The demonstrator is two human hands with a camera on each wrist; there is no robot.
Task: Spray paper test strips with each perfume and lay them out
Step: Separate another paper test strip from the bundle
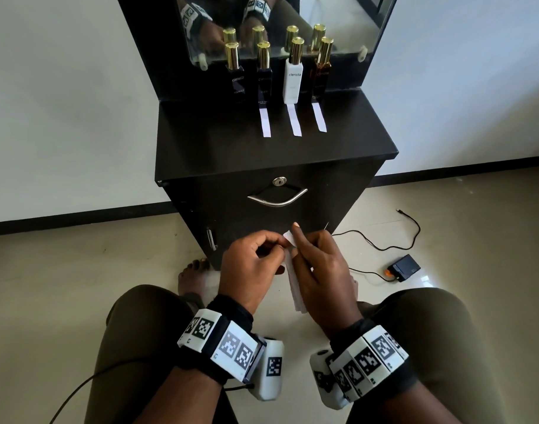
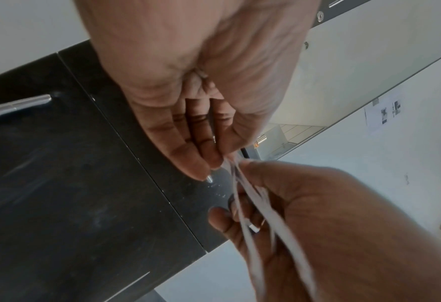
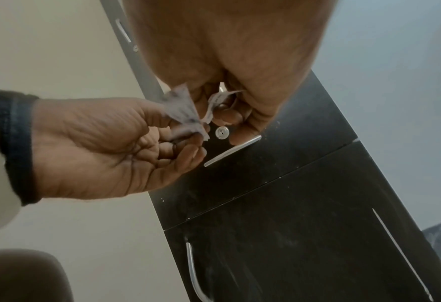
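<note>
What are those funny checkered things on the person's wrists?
Each wrist wears a band of white blocks printed with black-and-white square codes, strapped over black cloth cuffs. The right wrist has the same band. A white rounded camera pod hangs under each band, and a thin black cable trails from the left one. Both hands are bare, with no gloves.

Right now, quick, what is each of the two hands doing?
Left hand: closed, its fingers pinching one end of the paper strips.
Right hand: closed, holding the same bundle of strips.
</note>
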